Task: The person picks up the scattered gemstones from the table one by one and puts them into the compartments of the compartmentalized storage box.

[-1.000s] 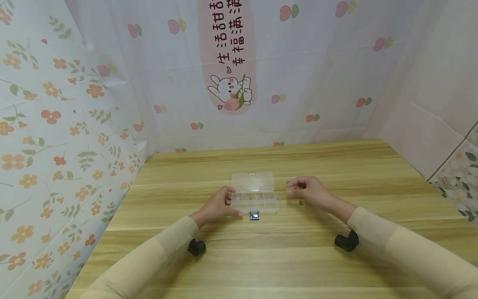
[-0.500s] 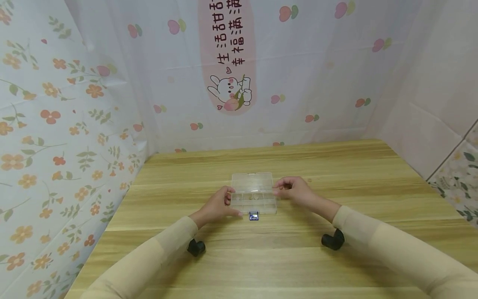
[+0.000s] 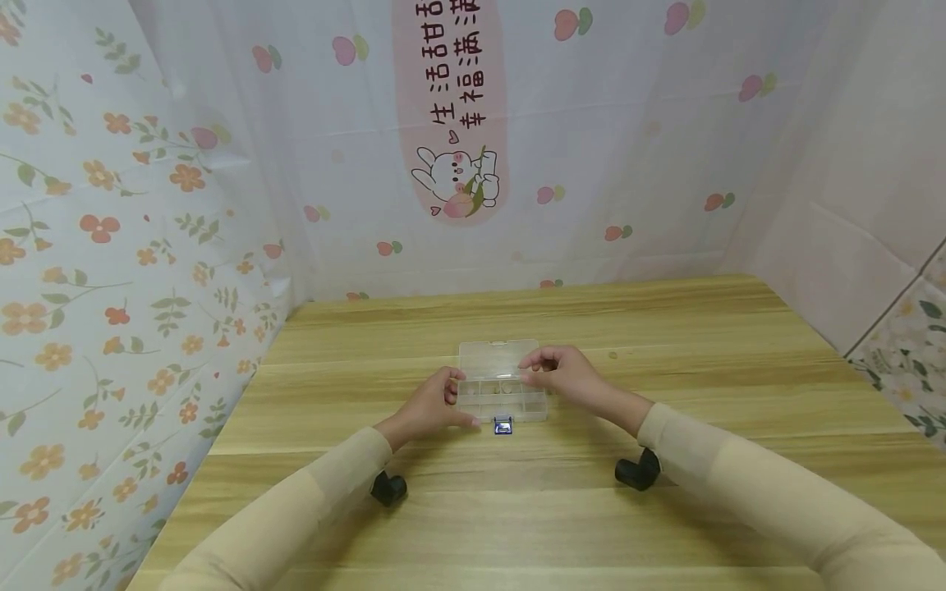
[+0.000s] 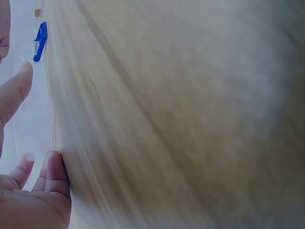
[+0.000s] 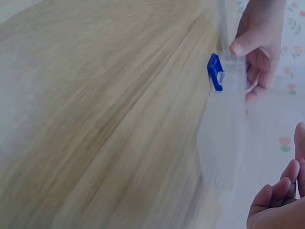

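A clear plastic compartment box (image 3: 491, 407) lies on the table in the head view. Its lid (image 3: 489, 359) is folded back, and a blue latch (image 3: 503, 426) hangs at the front. My left hand (image 3: 427, 407) grips the left end, thumb at the front corner and fingers behind. My right hand (image 3: 572, 382) is over the right back part of the box, thumb and forefinger close together. Whether a small piece is between those fingertips cannot be made out. Some tiny pieces (image 3: 506, 389) sit in the back compartments. The right wrist view shows the latch (image 5: 216, 72) from the side.
A small brownish piece (image 3: 613, 355) lies on the wooden table (image 3: 502, 525) right of the box. Another small brown piece (image 4: 37, 13) shows past the latch in the left wrist view. Black wrist mounts (image 3: 637, 470) hang under both sleeves. Patterned cloth (image 3: 665, 164) stands behind the table.
My right hand has moved left from the table beside the box to over its right back part. The small piece at right is uncovered. My left hand keeps its grip on the box.
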Available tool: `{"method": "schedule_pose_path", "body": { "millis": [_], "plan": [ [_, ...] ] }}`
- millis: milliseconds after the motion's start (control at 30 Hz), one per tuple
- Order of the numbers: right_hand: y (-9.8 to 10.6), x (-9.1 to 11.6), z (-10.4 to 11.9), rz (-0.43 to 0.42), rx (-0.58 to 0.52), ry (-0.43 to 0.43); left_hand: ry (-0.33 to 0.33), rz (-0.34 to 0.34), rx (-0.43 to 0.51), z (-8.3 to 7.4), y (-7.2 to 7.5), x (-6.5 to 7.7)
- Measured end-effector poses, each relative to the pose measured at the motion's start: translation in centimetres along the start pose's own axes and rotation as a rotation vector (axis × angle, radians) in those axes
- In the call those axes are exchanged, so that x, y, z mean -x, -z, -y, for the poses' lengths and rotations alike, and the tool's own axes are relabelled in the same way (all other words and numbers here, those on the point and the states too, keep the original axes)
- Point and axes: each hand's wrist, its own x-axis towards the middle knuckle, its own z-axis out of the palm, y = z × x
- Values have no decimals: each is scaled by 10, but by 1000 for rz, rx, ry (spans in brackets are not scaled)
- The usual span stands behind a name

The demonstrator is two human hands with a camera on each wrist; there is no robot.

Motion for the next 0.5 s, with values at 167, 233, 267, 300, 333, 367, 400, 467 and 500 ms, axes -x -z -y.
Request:
{"method": "schedule_pose_path", "body": {
  "millis": [167, 233, 267, 300, 333, 367, 400, 467, 500],
  "plan": [
    [-5, -3, 5, 3, -4, -2, -2, 1, 2, 0, 0, 0],
    [-8, -4, 7, 8, -8, -3, -6, 1, 3, 0, 0, 0],
    [-9, -5, 7, 7, -10, -4, -10, 1, 1, 0, 0, 0],
    [-11, -5, 7, 9, -10, 0, -11, 1, 0, 0, 0, 0],
    [-13, -6, 6, 12, -10, 2, -12, 0, -1, 0, 0, 0],
    [-15, -7, 6, 17, -10, 6, -18, 1, -5, 0, 0, 0],
    [-17, -8, 6, 22, -7, 9, -16, 1, -5, -1, 0, 0],
    [-22, -9, 6, 28, -3, 13, -10, -1, -7, -1, 0, 0],
    [-25, -10, 6, 33, 2, 18, -7, -1, -7, -1, 0, 0]
  ]
}}
